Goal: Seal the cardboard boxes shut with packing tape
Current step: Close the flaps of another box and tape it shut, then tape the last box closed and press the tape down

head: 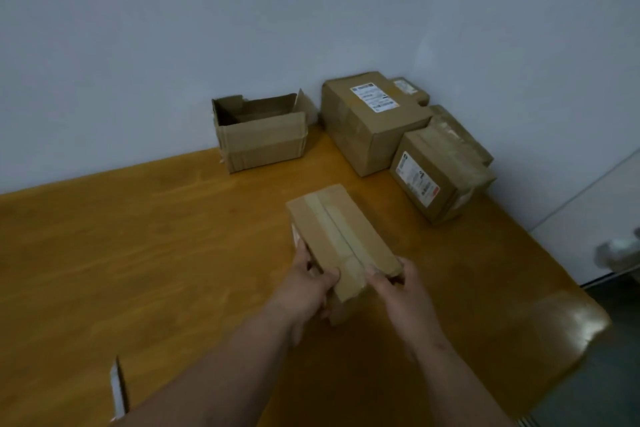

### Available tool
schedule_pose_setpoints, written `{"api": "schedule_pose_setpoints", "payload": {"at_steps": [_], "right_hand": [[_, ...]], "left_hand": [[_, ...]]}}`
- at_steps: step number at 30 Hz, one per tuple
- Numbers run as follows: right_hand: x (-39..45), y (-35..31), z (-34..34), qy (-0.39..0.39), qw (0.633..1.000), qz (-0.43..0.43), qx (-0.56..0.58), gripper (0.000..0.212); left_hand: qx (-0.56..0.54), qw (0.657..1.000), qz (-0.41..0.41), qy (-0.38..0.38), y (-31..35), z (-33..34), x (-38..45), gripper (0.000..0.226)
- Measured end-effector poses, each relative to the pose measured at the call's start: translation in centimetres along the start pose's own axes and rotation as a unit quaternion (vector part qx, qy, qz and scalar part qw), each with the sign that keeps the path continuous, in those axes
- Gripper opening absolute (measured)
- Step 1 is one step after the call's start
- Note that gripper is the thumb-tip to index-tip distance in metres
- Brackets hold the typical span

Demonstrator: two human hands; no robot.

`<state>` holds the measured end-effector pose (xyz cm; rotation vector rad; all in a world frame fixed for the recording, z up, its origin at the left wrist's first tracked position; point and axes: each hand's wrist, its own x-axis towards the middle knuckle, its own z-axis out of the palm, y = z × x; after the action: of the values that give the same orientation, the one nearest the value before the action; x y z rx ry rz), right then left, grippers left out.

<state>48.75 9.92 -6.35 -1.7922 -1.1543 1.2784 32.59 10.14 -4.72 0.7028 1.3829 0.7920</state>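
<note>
Both hands, left hand (304, 284) and right hand (398, 288), grip the taped box (341, 236) at its near end (flaps closed) on the table (138, 253); next, likely set it aside

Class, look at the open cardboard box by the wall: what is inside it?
Inside the open box only bare cardboard walls and shadow show. Its front wall covers the bottom, so any contents there cannot be seen.

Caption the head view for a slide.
Both hands, left hand and right hand, grip a taped small box on the wooden table.
</note>
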Motion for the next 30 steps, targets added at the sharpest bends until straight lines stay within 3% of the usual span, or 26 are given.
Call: {"api": "schedule_pose_setpoints", "payload": {"at_steps": [5,10,13,16,19,21,24,27,30], "right_hand": [[5.0,-0.2,-4.9,0.065,0.997,0.002,0.051,0.055],[12.0,0.5,-8.4,0.133,0.991,0.010,0.021,0.082],[15.0,0.1,-8.5,0.187,0.979,0.038,0.077,0.089],[16.6,-0.8,-8.1,0.235,0.961,0.026,0.144,0.070],[16.0,-1.4,-6.6,0.272,0.953,-0.135,0.012,0.039],[15.6,-2.2,-5.0,0.198,0.948,-0.242,-0.060,0.023],[16.9,-4.5,-2.1,0.043,0.936,-0.324,-0.127,0.015],[19.5,-8.1,1.4,-0.069,0.932,-0.298,-0.194,0.031],[22.4,-11.9,5.5,-0.105,0.941,-0.263,-0.183,0.054]], "left_hand": [[0.039,0.998,0.025,-0.037,3.3,6.1,4.7,0.085],[0.099,0.992,0.036,-0.070,5.2,11.4,11.1,0.077],[0.097,0.993,0.025,-0.068,5.4,13.3,14.5,0.074],[0.097,0.993,0.032,-0.058,5.4,13.7,16.4,0.070],[0.104,0.994,0.037,0.014,5.6,12.3,17.2,0.059],[0.096,0.990,0.037,0.094,6.1,10.3,17.8,0.058],[0.049,0.973,0.030,0.223,7.3,5.8,18.4,0.057],[0.007,0.945,0.028,0.325,8.8,0.5,19.1,0.062],[0.007,0.917,0.077,0.390,10.3,-4.7,20.0,0.070]]}}
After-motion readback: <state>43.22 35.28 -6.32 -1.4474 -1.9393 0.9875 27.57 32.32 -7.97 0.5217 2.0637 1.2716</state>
